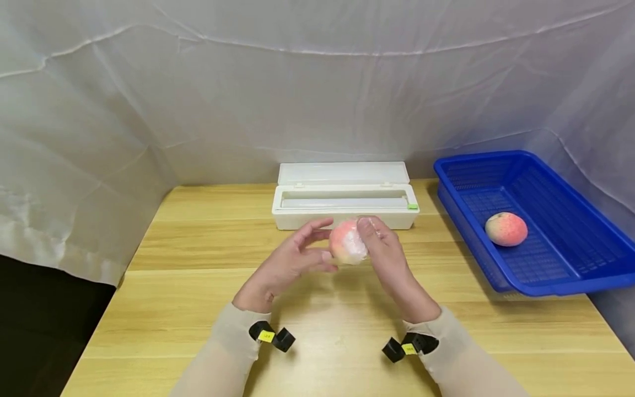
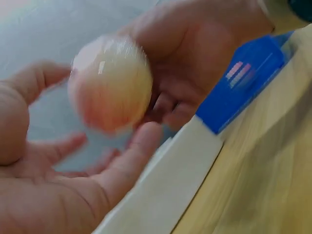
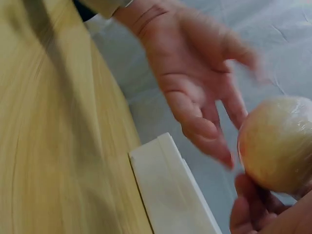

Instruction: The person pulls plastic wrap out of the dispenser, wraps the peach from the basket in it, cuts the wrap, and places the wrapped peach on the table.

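Note:
A pink and cream peach, covered in shiny clear plastic film, is held above the table. My right hand grips it from the right, the thumb over the film and a bit of crumpled film by the fingers. From the left my left hand reaches round it with parted fingers; in the right wrist view its fingertips are close to the wrapped peach. In the left wrist view the peach is blurred, and a gap shows between it and most of the left fingers.
Behind the hands stands a white cling film box, its lid raised and a roll inside. At the right, a blue plastic basket holds another peach. A pale cloth hangs behind the wooden table.

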A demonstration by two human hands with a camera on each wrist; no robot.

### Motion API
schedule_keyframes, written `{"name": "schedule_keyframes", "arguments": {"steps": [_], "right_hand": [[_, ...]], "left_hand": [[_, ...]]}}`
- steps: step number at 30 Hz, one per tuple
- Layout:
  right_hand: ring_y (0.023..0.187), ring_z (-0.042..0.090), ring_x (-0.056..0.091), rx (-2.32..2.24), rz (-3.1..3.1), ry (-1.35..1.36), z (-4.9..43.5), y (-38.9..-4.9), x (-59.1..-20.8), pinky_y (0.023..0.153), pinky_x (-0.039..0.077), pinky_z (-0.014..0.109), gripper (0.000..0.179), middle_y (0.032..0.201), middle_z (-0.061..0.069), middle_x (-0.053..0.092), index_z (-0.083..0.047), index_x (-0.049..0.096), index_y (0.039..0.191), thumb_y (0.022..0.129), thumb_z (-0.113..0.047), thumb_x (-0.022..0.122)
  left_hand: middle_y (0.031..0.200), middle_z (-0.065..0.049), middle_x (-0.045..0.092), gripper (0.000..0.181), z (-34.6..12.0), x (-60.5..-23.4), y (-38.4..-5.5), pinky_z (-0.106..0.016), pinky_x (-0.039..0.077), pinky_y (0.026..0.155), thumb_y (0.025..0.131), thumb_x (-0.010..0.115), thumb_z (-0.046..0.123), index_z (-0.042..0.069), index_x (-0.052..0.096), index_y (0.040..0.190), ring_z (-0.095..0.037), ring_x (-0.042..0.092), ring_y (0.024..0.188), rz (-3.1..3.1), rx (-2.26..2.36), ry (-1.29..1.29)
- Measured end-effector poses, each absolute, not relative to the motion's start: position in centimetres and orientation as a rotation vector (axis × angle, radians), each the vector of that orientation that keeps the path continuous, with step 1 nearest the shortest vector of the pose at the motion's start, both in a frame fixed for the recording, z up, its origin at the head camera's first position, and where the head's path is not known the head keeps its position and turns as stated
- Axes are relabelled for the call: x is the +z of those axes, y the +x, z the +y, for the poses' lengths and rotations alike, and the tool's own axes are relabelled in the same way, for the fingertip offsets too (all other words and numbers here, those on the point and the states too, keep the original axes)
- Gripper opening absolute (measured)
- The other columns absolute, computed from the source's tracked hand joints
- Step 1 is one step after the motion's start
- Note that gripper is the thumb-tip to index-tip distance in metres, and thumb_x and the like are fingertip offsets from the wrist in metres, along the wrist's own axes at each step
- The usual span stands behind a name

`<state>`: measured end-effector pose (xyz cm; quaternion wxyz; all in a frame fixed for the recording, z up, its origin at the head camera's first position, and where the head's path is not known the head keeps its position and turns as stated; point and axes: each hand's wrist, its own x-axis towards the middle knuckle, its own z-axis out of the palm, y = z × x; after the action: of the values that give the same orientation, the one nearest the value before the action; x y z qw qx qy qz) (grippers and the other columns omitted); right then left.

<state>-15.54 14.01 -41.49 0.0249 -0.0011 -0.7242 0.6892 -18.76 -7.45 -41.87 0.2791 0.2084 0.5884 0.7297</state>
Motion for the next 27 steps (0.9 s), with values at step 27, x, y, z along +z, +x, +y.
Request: {"name": "schedule_keyframes", "arguments": {"steps": [27], "right_hand": [[0.1, 0.015, 0.059, 1.795, -2.246, -0.088, 11.4, -14.9, -42.7, 0.083, 0.049, 0.029, 0.03, 0.109, 0.012, 0.067, -0.002, 0.064, 0.099, 0.109, -0.022, 0.045]], "left_hand": [[0.116, -0.019, 0.06, 0.041, -2.4, -42.5, -16.3, -0.047, 0.065, 0.065, 0.11, 0.055, 0.038, 0.001, 0.048, 0.128, -0.021, 0.068, 0.082, 1.869, 2.006, 0.406]]}}
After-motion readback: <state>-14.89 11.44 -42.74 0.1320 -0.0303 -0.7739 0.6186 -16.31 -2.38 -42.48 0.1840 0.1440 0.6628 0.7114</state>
